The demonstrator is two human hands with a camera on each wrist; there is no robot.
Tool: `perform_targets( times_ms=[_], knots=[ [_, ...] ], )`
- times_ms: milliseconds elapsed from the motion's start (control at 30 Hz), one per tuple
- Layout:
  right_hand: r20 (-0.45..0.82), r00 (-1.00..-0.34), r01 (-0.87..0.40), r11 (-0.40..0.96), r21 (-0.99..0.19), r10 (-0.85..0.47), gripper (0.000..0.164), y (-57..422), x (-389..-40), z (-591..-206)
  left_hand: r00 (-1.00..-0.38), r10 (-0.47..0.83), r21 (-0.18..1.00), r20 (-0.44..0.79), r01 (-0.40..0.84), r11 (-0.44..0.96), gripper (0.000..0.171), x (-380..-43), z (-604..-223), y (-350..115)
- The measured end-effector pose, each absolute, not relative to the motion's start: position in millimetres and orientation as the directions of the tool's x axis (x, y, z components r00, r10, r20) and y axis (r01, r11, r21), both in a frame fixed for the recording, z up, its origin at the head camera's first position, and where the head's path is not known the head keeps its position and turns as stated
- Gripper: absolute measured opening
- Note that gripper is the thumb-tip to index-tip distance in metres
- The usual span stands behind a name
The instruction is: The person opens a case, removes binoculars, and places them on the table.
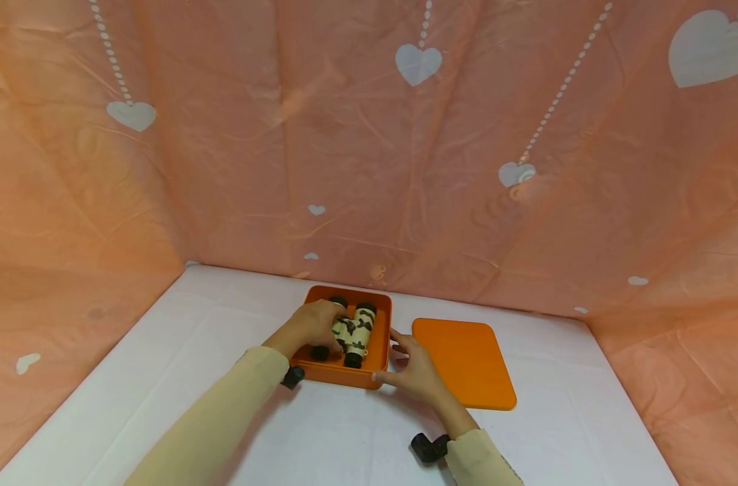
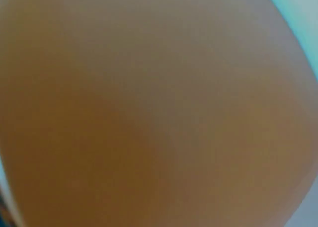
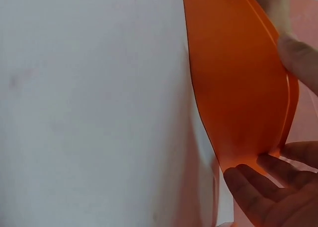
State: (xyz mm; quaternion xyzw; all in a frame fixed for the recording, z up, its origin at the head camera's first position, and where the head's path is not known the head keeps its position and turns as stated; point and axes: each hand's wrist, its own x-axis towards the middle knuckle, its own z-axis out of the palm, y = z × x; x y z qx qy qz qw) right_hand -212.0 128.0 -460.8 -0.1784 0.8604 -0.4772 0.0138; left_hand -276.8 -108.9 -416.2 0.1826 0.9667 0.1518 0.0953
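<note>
Inside an orange box [image 1: 338, 375] with its top off lies a pair of binoculars [image 1: 361, 331] in cream and dark camouflage with black ends. My left hand [image 1: 313, 322] reaches over the box's left side and grips the left barrel, partly covering it. At the right front corner, my right hand [image 1: 416, 371] holds the box, thumb on the front and fingers against the right side. The right wrist view shows those fingertips [image 3: 238, 180] pressed to the orange wall. A blurred brown surface fills most of the left wrist view, hiding the grip.
A flat orange lid [image 1: 466, 364] lies just right of the box, beside my right hand. Both rest on a white-covered table [image 1: 357, 439]. Behind and at the sides hangs a peach curtain [image 1: 357, 148] with pale hearts, meeting the table's back edge close behind the box.
</note>
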Motion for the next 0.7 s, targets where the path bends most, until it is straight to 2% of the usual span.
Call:
perform_targets(
  times_ms=[700],
  knots=[
    [0.122, -0.938, -0.27, 0.462, -0.845, -0.326, 0.09, 129, -212, -464, -0.919, 0.387, 0.288, -0.083, 0.349, 0.892, 0.076, -270, -405, -109]
  ],
)
